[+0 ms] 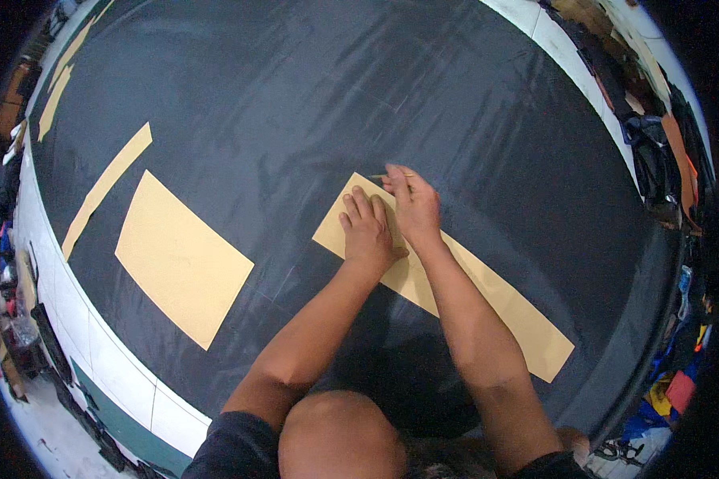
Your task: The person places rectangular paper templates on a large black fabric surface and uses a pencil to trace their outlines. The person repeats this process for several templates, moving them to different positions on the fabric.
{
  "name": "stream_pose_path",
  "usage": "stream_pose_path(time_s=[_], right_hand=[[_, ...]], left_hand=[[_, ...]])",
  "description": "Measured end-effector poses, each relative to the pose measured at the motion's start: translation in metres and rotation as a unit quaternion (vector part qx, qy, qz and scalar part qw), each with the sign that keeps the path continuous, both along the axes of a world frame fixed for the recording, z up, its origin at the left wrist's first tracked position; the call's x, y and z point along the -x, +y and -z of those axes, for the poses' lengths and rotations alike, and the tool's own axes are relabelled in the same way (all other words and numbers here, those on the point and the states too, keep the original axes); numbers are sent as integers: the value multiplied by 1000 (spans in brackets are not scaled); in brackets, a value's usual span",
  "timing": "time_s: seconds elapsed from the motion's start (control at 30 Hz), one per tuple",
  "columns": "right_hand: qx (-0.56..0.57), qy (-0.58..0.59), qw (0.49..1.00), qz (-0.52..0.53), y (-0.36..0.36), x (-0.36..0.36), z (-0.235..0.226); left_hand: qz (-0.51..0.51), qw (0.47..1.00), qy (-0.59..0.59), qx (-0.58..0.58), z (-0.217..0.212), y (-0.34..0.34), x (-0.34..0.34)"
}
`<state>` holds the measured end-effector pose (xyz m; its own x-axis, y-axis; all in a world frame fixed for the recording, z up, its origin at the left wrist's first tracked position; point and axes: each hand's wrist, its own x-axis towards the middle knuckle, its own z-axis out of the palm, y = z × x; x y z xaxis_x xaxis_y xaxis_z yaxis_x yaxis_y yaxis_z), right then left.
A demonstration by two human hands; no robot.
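A long tan card template (495, 291) lies slantwise on a wide sheet of dark, smooth material (295, 104). My left hand (367, 229) rests flat on its upper left part, fingers spread, with nothing gripped. Just right of it, my right hand (414, 201) is closed around a thin, pale, pencil-like stick (381, 176). The stick's tip points left, close to the template's far edge near its top corner. My fingers hide most of the stick, so its exact kind cannot be made out. Faint light lines show on the dark sheet.
To the left lie a broad tan card piece (184, 259) and a narrow curved strip (108, 188). More strips (54, 104) sit near the far left edge. White floor tiles (96, 319) border the sheet. Piled scraps and tangled items (659, 168) line the right side. My bent knee (339, 435) is at the bottom.
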<state>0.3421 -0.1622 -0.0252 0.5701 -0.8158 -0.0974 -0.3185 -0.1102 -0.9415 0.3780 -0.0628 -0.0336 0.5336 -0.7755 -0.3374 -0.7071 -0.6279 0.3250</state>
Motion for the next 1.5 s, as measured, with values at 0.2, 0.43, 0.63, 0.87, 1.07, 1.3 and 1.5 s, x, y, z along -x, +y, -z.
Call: stream_pose_path(time_s=[0.2,0.43,0.63,0.87,1.07,1.3,1.5], right_hand=[[57,79,993,-67,4,-20,5],[111,84,987,-75,4,-25,11],[166,124,973,-99,5,-27,11],[195,177,958,-113,1,34,13],[220,177,952,-120,6,41,13],[197,176,961,-85,6,42,12],[140,205,969,2,12,140,4]], left_hand=[[3,1000,2,6,6,5,-1],[-4,999,15,28,8,4,0],[-12,999,-6,45,10,3,1],[16,999,-4,-31,-2,1,-2],[1,999,-32,-9,3,4,-3],[11,999,-44,-16,3,-2,1],[16,999,-32,-33,-9,1,-3]])
